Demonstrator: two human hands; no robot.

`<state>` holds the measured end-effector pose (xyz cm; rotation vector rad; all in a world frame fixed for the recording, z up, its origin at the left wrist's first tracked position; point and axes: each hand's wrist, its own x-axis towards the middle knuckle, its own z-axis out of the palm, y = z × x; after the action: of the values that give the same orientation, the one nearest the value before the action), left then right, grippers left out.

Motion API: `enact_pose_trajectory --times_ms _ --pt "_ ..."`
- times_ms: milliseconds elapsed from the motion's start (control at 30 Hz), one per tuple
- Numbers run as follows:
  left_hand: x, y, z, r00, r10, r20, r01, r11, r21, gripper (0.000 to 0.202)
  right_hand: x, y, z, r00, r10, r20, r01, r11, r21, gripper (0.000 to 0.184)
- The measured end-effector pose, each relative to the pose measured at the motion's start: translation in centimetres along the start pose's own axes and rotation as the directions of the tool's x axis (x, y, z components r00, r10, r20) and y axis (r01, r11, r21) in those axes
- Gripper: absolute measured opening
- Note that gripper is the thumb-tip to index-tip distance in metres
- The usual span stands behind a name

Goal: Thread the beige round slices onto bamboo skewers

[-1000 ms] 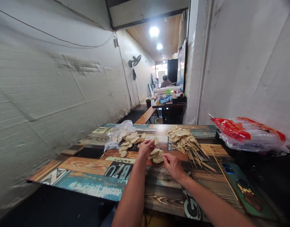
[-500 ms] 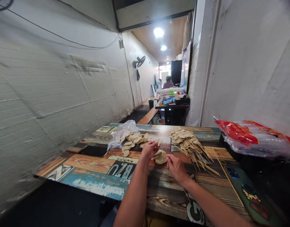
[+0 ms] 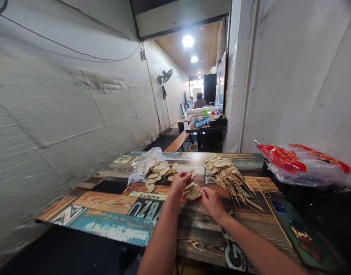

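My left hand [image 3: 181, 182] is closed, pinching a pale round slice [image 3: 193, 173] between thumb and fingertips. My right hand [image 3: 212, 203] is closed on a thin bamboo skewer [image 3: 225, 236], whose tip end reaches up to the slice; whether it has pierced the slice I cannot tell. Below and between the hands lies a small stack of slices [image 3: 193, 193] on the table. Left of it is a loose heap of slices [image 3: 160, 170] by a clear plastic bag [image 3: 148, 160]. To the right, slices on skewers [image 3: 222, 170] are piled with their sticks pointing toward me.
The wood-patterned table [image 3: 106, 225] carries a black flat object [image 3: 110, 186] at left. On the right are a green phone [image 3: 300, 233], a loose skewer [image 3: 274, 214] and a red-and-clear plastic package [image 3: 303, 162]. A person [image 3: 199, 101] sits far back beyond another table [image 3: 206, 129].
The view has shifted slightly, so most things sit a little further left. Both hands keep nearly the same pose around the slice and skewer.
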<state>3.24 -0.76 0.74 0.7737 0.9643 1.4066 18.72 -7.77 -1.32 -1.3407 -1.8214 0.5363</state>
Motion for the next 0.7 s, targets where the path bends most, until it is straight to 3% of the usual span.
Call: enact_pose_trajectory --times_ms 333,700 --pt "-1.0 0.5 0.7 0.999 0.031 0.044 -0.034 0.998 0.054 0.052 0.1 -0.1 0.1 0.999 0.012 -0.044 -0.013 0.999 -0.037 0.033" --pt "-1.4 0.2 1.2 0.994 0.061 0.094 -0.073 0.99 0.121 0.046 0.4 -0.2 0.0 0.996 0.041 -0.083 -0.04 0.999 0.016 0.032"
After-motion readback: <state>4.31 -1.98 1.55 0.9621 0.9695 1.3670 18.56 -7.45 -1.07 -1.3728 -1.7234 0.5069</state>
